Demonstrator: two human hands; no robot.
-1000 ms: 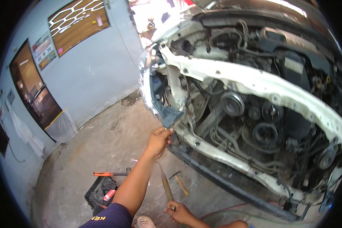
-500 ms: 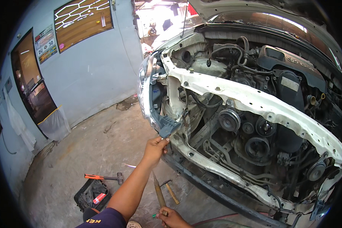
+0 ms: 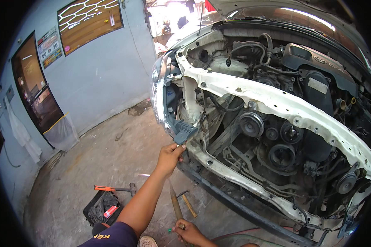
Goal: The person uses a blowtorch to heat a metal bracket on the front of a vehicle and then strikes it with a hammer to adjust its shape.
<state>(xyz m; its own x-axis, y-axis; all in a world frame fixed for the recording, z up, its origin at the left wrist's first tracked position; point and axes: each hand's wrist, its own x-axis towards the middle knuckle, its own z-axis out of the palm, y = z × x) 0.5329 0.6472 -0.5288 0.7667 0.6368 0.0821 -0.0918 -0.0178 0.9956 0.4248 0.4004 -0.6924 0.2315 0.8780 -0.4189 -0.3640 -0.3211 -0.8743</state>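
Note:
My left hand (image 3: pixel 171 159) pinches the grey plastic tab (image 3: pixel 184 131) at the lower end of the headlight housing (image 3: pixel 164 101), on the front corner of a white car body (image 3: pixel 276 99). Below it, my right hand (image 3: pixel 184 230) grips a long brass-coloured gas torch (image 3: pixel 176 203), whose tip points up behind my left forearm. A thin pale flame (image 3: pixel 144 175) shows to the left of that forearm. The torch's nozzle is partly hidden by the arm.
An open engine bay (image 3: pixel 288 123) fills the right, with a dark bar (image 3: pixel 235 203) along its front. On the concrete floor (image 3: pixel 95 156) lie an orange-handled hammer (image 3: pixel 123 188), a wooden-handled hammer (image 3: pixel 189 206), a black tray (image 3: pixel 90 210) and hoses (image 3: pixel 259 230). A grey wall (image 3: pixel 99 82) stands left.
The view has shifted and sharpened since a second ago. My left hand stays on the plastic tab and my right hand still holds the torch, with only slight movement.

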